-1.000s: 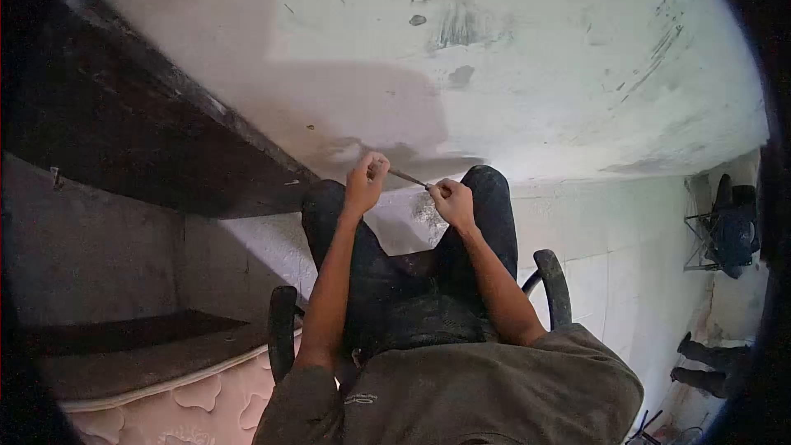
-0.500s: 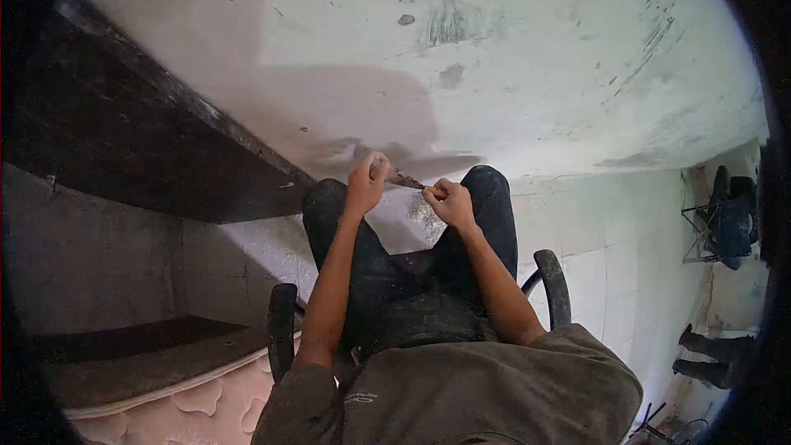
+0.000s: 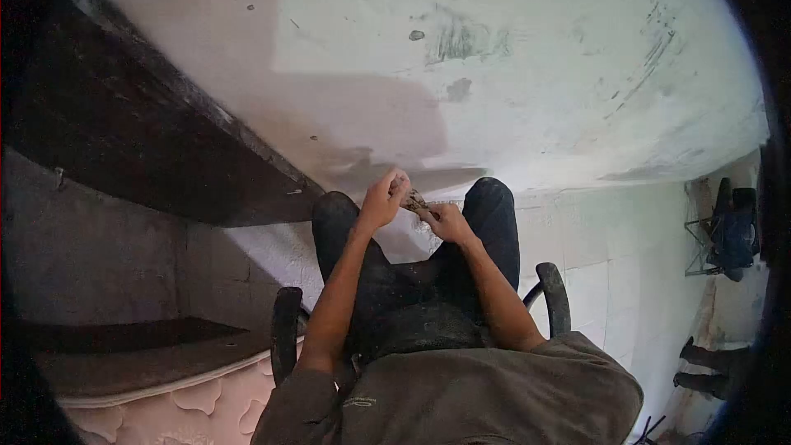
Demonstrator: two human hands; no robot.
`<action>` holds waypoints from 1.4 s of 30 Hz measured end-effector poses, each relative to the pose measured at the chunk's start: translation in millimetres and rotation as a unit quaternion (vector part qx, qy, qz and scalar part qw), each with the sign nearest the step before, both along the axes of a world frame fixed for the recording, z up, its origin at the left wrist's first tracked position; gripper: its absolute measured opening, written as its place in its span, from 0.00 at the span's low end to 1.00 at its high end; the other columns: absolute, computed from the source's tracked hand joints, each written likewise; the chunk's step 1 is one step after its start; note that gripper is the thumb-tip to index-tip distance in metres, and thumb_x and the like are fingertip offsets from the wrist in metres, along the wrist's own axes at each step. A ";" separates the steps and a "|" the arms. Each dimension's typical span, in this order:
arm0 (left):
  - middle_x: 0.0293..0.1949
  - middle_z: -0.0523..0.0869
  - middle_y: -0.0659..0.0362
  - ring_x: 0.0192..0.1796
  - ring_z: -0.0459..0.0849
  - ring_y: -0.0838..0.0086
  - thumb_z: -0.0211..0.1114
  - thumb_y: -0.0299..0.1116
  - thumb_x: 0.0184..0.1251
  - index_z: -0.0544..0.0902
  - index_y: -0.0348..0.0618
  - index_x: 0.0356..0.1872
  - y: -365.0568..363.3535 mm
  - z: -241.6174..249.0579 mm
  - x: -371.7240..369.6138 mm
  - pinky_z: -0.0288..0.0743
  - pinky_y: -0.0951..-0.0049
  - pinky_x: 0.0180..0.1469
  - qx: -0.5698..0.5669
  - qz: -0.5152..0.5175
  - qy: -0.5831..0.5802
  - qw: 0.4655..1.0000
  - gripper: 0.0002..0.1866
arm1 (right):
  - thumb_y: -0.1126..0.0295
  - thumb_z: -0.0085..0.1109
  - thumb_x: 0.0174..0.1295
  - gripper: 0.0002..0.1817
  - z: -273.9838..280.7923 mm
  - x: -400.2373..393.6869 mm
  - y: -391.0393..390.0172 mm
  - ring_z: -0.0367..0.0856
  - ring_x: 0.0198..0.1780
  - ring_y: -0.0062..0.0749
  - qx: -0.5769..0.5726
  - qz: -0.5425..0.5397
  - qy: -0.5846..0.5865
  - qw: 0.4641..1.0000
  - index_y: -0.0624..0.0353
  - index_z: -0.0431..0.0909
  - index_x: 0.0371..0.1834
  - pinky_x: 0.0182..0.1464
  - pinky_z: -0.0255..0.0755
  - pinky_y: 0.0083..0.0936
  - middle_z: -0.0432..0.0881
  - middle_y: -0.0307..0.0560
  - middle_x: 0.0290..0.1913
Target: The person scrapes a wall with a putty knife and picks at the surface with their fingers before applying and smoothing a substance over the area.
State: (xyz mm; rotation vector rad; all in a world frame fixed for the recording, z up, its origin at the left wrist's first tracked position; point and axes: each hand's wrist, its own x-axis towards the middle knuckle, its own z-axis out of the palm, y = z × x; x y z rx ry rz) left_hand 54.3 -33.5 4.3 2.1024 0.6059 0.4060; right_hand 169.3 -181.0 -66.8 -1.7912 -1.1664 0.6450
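Note:
Above my lap, between the knees, my two hands are close together. My right hand (image 3: pixel 447 223) is closed round one end of a slim, mottled dark-and-tan object (image 3: pixel 417 202), too small and blurred to name. Its other end reaches up to my left hand (image 3: pixel 384 200). The fingers of that hand are bent together in a pinch at or beside this end, and whether they grip it I cannot make out.
I sit in a chair with black armrests (image 3: pixel 553 297). A stained pale wall (image 3: pixel 535 99) rises in front. At left are a dark slab (image 3: pixel 156 124) and a pink mattress (image 3: pixel 189 412). At far right stand a folding chair (image 3: pixel 725 231) and dark boots (image 3: pixel 713 358).
My hands have come closer together, with the left shifting right and down. Less of the object shows between them, and the yellowish part at my right hand is now hidden. The view has tilted slightly.

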 end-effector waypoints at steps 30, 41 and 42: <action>0.31 0.84 0.49 0.33 0.83 0.62 0.58 0.44 0.68 0.78 0.37 0.42 25.6 -45.0 -8.9 0.74 0.65 0.39 -0.010 -0.011 0.082 0.996 0.17 | 0.52 0.58 0.60 0.21 -15.0 1.9 4.2 0.77 0.25 0.57 -0.075 -0.002 -0.038 0.996 0.63 0.82 0.26 0.30 0.69 0.44 0.77 0.61 0.21; 0.27 0.83 0.51 0.31 0.82 0.67 0.65 0.43 0.62 0.80 0.35 0.35 30.7 -39.2 -19.0 0.74 0.67 0.35 -0.040 -0.043 0.128 0.990 0.17 | 0.49 0.55 0.62 0.24 -8.8 2.3 5.2 0.77 0.24 0.57 -0.088 -0.024 0.024 0.996 0.62 0.82 0.26 0.29 0.69 0.44 0.77 0.61 0.20; 0.27 0.83 0.51 0.31 0.82 0.67 0.65 0.43 0.62 0.80 0.35 0.35 35.0 -45.3 -22.1 0.74 0.67 0.35 -0.042 -0.045 0.130 0.990 0.17 | 0.49 0.55 0.62 0.24 -12.2 3.0 5.8 0.77 0.24 0.57 -0.090 -0.025 0.027 0.995 0.62 0.82 0.26 0.29 0.69 0.44 0.77 0.61 0.20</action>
